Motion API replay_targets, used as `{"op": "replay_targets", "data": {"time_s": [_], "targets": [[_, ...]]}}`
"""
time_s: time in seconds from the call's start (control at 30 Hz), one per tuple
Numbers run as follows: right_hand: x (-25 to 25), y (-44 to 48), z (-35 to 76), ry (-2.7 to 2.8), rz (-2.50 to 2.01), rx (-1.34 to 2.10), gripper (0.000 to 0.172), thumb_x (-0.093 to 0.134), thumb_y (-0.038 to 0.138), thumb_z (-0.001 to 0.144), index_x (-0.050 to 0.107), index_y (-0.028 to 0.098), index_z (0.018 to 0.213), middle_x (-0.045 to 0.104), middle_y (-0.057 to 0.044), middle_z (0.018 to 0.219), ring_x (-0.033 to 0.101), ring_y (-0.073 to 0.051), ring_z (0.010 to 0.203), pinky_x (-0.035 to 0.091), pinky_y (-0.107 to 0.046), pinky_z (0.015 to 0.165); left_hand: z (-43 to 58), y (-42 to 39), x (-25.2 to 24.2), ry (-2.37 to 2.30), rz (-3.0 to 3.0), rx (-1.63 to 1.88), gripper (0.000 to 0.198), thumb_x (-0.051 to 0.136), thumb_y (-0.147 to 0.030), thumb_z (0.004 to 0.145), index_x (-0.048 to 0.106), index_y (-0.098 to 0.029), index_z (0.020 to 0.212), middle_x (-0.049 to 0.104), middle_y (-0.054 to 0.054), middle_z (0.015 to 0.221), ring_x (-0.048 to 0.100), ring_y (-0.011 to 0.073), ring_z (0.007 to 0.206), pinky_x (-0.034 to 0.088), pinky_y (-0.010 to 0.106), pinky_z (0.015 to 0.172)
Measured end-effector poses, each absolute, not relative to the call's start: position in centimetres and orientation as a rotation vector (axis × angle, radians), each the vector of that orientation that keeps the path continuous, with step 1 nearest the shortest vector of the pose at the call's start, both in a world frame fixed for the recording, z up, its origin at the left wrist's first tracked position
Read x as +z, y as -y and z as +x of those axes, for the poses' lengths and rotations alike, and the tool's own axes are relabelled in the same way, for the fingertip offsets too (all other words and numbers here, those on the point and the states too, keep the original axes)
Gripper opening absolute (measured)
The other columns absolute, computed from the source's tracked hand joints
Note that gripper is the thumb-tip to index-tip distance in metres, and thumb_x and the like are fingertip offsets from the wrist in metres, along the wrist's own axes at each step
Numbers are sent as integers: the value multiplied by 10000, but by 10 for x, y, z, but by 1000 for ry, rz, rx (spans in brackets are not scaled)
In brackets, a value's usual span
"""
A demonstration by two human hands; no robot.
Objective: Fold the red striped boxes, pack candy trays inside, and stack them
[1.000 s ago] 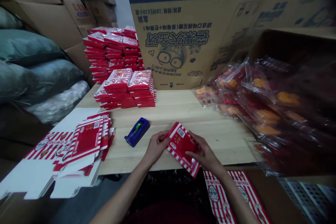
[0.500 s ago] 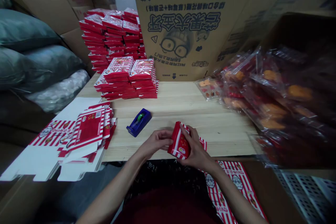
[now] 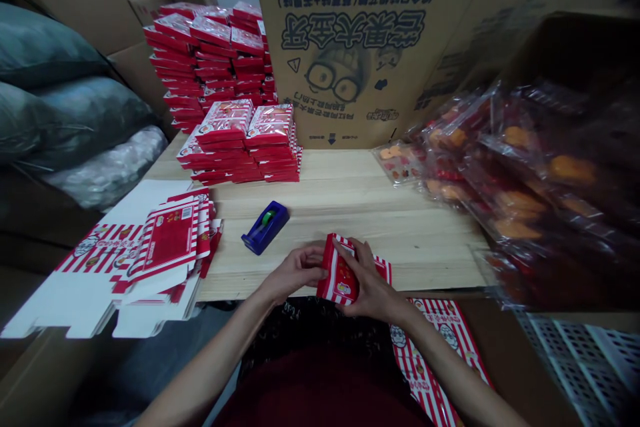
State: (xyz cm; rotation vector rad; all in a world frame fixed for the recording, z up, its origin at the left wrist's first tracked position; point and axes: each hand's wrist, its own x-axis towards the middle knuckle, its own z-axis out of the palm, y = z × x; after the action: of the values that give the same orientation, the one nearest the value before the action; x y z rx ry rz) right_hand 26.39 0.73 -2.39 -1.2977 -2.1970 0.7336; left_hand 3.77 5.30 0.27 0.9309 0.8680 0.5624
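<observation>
A small red-and-white striped cardboard box (image 3: 342, 277) is held tilted above the front edge of the table. My right hand (image 3: 373, 290) wraps its right side, thumb and fingers closed over the top face. At the box's left end, my left hand (image 3: 299, 271) has its fingers curled and pressed against the edge; some fingertips are hidden. A striped piece of card shows just beyond my right hand. The blue tape dispenser (image 3: 266, 227) with a green roll stands to the left, apart from both hands.
Flat unfolded boxes (image 3: 170, 237) lie at the left. Finished-looking boxes (image 3: 245, 140) are stacked behind, before a big brown carton (image 3: 345, 107). Clear-wrapped sweets (image 3: 515, 207) pile up on the right. More striped card (image 3: 440, 340) lies below the table edge.
The view has shifted slightly. Both hands keep their hold on the box, which has turned only a little; the left fingers have moved slightly at its edge.
</observation>
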Motion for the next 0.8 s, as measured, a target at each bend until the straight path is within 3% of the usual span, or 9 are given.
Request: {"op": "replay_targets", "data": {"time_s": [0.1, 0.37, 0.57, 0.8], "targets": [[-27, -7, 262, 2217, -1293, 698, 1286, 832, 254, 640, 57, 364, 1659, 191, -127, 1626, 138, -415, 1568, -17, -682, 1248, 39, -48, -2, -904, 919, 604, 488, 869, -283, 704, 733, -155, 1154, 794, 83, 949, 719, 186, 811, 556, 304, 762], [-32, -6, 259, 2228, -1317, 750, 1292, 815, 230, 623, 58, 364, 1661, 155, -124, 1649, 107, -409, 1577, -38, -684, 1240, 43, -39, -12, -937, 915, 711, 413, 847, -312, 725, 786, -122, 1087, 813, 91, 911, 737, 207, 799, 562, 321, 809], [-35, -9, 253, 2229, -1364, 715, 1281, 829, 239, 616, 96, 367, 1660, 198, -130, 1621, 129, -419, 1568, -44, -679, 1240, 46, -37, -23, -979, 886, 808, 423, 841, -325, 736, 779, -122, 1102, 788, 44, 761, 702, 169, 676, 538, 268, 711], [-26, -9, 247, 2244, -1352, 844, 1321, 846, 263, 621, 36, 391, 1655, 178, -107, 1668, 96, -380, 1591, -60, -662, 1246, 35, -45, -34, -995, 851, 770, 491, 918, -432, 659, 763, -124, 1009, 812, 93, 881, 741, 210, 741, 565, 324, 758]]}}
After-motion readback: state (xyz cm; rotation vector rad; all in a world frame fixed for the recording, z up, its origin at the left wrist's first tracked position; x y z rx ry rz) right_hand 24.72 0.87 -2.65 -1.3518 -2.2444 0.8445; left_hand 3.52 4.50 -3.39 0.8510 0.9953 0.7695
